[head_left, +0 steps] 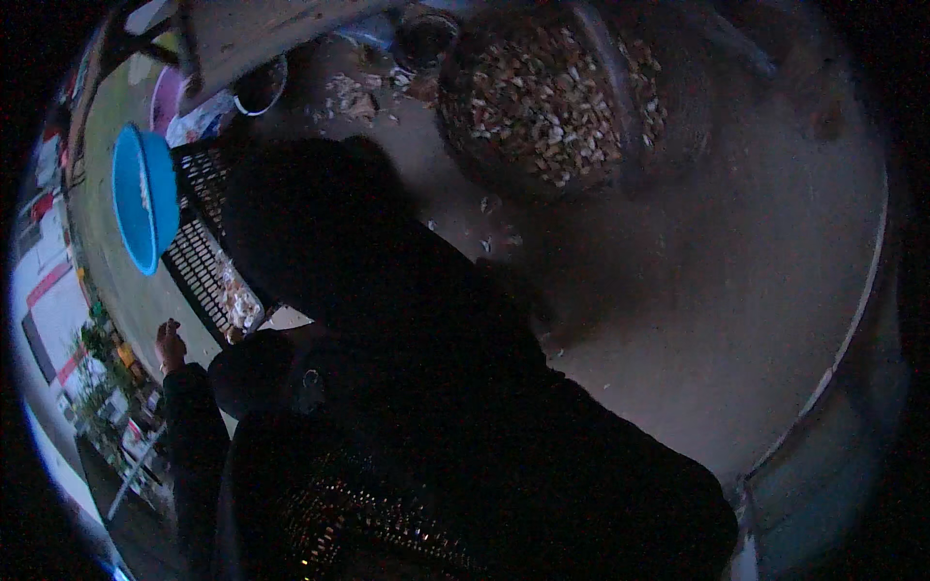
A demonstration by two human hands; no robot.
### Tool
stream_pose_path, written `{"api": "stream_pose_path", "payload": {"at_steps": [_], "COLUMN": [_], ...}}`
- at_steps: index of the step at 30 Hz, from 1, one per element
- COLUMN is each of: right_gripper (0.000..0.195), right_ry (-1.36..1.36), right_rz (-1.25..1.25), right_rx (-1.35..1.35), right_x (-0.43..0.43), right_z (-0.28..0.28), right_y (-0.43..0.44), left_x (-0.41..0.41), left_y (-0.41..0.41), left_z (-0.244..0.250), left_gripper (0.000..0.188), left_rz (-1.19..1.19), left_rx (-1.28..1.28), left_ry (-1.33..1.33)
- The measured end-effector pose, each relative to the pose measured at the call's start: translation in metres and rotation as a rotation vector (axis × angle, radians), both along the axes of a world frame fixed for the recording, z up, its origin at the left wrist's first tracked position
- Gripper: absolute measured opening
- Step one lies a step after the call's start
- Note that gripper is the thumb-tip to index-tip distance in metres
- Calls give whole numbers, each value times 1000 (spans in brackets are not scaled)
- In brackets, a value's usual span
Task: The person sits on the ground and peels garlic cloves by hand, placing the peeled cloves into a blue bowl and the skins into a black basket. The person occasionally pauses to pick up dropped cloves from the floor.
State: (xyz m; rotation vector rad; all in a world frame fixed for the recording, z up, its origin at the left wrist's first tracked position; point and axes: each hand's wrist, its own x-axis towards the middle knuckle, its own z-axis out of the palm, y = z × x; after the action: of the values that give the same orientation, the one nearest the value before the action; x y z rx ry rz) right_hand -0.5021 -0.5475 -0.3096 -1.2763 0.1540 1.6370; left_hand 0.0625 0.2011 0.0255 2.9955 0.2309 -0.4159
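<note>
At the left, my left hand (171,347) is raised at the end of a dark sleeve, its fingers somewhat apart and nothing visible in it. Closest to it is a black plastic lattice crate (200,272). Pale and brown pieces (236,294), some under a shiny surface, lie along the crate's lower side; what they are is too dim to tell. Beyond the hand a blue plastic basin (163,196) stands against the crate, apart from the fingers. My right hand is not in view. Very dark clothing (407,348) hides the middle of the scene.
A large round container (454,138) holds many small pale and brown pieces (548,109). More scraps (352,94) lie on the concrete floor (676,290). A pink basin (166,94), a plastic bag (196,120) and a white-rimmed bucket (254,112) stand near a wooden surface (254,33).
</note>
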Motion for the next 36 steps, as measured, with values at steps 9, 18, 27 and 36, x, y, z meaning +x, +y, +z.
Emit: {"api": "stream_pose_path", "payload": {"at_steps": [9,18,27,36], "right_gripper": [22,20,18,16], "right_ry": [-75,-186,-251,-332], "right_rz": [-38,-158,-194,-197], "right_rx": [-137,-193,-297,-495], "right_x": [36,61,71,140], "right_z": [-15,-24,-26,4], "right_y": [3,16,-11,-105], "left_x": [4,30,1,-93], "left_y": [-92,-113,-86,-52], "left_z": [31,96,125,67], "left_gripper": [16,30,33,24], "left_rz": [541,55,241,629], "left_rx": [-310,-232,-386,-570], "left_ry": [-194,-440,-532,-546]}}
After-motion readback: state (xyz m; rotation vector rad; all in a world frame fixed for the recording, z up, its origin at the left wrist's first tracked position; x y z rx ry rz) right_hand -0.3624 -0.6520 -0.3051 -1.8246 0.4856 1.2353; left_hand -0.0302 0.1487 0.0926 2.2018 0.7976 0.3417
